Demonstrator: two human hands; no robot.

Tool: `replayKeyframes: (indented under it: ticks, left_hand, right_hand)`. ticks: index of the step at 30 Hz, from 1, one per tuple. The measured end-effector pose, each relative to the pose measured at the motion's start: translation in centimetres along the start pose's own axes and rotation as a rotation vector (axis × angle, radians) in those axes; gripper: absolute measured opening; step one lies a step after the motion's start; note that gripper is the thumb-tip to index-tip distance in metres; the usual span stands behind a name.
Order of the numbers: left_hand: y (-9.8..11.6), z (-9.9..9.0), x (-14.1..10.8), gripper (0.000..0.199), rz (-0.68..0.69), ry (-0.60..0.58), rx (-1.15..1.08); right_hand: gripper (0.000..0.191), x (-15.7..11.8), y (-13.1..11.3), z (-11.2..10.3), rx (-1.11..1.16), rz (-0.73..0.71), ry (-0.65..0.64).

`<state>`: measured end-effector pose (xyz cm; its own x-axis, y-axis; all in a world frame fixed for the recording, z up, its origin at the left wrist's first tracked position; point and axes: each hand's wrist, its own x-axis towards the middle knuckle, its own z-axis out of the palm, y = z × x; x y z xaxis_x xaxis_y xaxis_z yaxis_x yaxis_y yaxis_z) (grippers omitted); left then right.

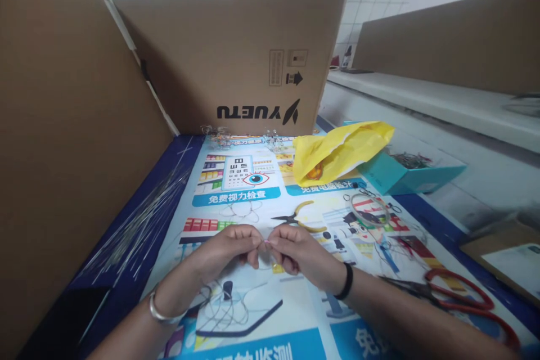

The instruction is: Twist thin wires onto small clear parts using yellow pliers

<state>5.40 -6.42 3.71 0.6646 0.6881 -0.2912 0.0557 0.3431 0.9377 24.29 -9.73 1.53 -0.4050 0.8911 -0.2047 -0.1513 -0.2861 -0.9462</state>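
At the middle of the mat, my left hand (236,244) and my right hand (297,250) meet almost tip to tip. Thumb and forefinger of each are pinched on a tiny pink piece (266,242), too small to make out fully. A silver bangle circles my left wrist, a black band my right. Just beyond my right hand lie pliers (298,217) with yellow handles, their jaws pointing left. Loose thin wire loops (223,309) rest below my left forearm, and a further wire loop (240,211) lies beyond the hands.
Straight wires (139,225) lie along the left edge. Red-handled scissors (459,292) sit by my right forearm. A yellow bag (341,152), a teal box (413,171) of wire pieces and a wire coil (370,209) are at right. Cardboard panels (228,56) stand behind and left.
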Motion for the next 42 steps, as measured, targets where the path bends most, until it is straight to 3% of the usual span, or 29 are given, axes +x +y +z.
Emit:
replayKeyframes:
  ticks: [11,21,28,38,42]
  left_hand:
    - [0.2,0.4,0.2,0.02,0.026,0.076,0.108]
    - [0.0,0.4,0.4,0.02,0.01,0.131,0.146]
    - [-0.5,0.2,0.5,0.025,0.029,0.071,0.305]
    - [-0.6,1.6,0.5,0.015,0.043,0.212,0.56]
    - [-0.7,2.2,0.5,0.014,0.131,0.301,0.724]
  right_hand:
    - [0.029,-0.2,-0.2,-0.2,-0.009,0.017,0.002]
    - [0.025,0.0,0.3,-0.4,-0.203,-0.023,0.113]
    - [0.021,-0.2,0.6,-0.5,-0.293,-0.052,0.101]
    - [0.011,-0.1,0.3,0.0,-0.359,-0.039,0.108]
    - [0.009,-0.1,0.2,0.1,-0.415,-0.047,0.1]
